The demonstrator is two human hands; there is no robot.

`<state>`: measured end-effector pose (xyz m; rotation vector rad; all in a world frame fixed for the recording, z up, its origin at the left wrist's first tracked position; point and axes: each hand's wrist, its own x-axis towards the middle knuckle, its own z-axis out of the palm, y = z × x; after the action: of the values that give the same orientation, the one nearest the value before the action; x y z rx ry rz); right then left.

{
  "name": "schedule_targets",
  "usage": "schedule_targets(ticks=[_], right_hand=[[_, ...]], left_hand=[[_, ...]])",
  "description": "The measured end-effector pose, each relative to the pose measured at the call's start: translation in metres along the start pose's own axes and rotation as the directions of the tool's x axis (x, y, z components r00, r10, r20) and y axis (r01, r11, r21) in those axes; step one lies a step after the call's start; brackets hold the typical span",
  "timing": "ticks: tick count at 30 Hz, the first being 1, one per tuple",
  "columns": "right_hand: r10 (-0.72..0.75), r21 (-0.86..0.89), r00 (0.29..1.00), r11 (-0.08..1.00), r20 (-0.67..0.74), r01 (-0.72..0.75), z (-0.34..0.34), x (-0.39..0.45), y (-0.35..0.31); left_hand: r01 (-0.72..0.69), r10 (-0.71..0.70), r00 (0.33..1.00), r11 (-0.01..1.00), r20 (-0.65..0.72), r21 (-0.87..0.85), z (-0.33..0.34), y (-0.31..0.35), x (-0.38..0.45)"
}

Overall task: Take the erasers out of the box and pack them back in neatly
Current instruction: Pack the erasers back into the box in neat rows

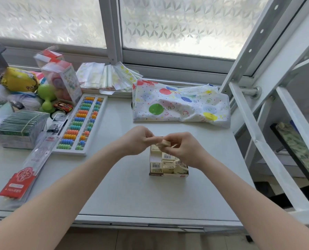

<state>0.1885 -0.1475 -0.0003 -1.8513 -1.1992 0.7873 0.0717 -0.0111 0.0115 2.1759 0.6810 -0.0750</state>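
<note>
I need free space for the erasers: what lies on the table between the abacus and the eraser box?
Head view: only the left hand and forearm hang over it; the table there is bare.

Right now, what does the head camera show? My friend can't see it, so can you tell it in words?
Two hands meet over a small open box of wrapped erasers on a grey table: the right hand pinches one eraser, the left hand curls beside it. A colourful abacus lies left, a balloon-print bag behind.

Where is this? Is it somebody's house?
Probably a home, at a white desk under a frosted window. A colourful abacus, a toy car and a box of erasers suggest a child's study corner.
</note>
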Motion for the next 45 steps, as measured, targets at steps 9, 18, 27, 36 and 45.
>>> schedule_targets(ticks=[9, 18, 27, 36, 45], right_hand=[[0.098, 0.516, 0.943, 0.816, 0.318, -0.259, -0.028, -0.011, -0.012], [0.137, 0.513, 0.936, 0.805, 0.325, -0.297, -0.023, -0.014, -0.012], [0.308, 0.782, 0.951, 0.591, 0.008, -0.198, -0.008, -0.016, -0.023], [0.155, 0.314, 0.950, 0.947, -0.272, -0.065, 0.002, -0.033, -0.030], [-0.265, -0.374, 0.962, 0.901, -0.068, 0.221, -0.014, -0.021, -0.027]], left_hand=[[-0.298, 0.262, 0.951, 0.919, -0.164, -0.257, 0.006, 0.002, -0.032], [-0.351, 0.314, 0.925, 0.923, -0.215, -0.160, 0.011, -0.001, -0.035], [-0.062, -0.086, 0.977, 0.767, -0.198, -0.638, 0.018, 0.007, -0.038], [0.045, -0.160, 0.985, 0.622, -0.071, -0.782, 0.018, 0.015, -0.043], [-0.009, -0.020, 0.999, 0.835, -0.046, -0.551, 0.012, 0.011, -0.036]])
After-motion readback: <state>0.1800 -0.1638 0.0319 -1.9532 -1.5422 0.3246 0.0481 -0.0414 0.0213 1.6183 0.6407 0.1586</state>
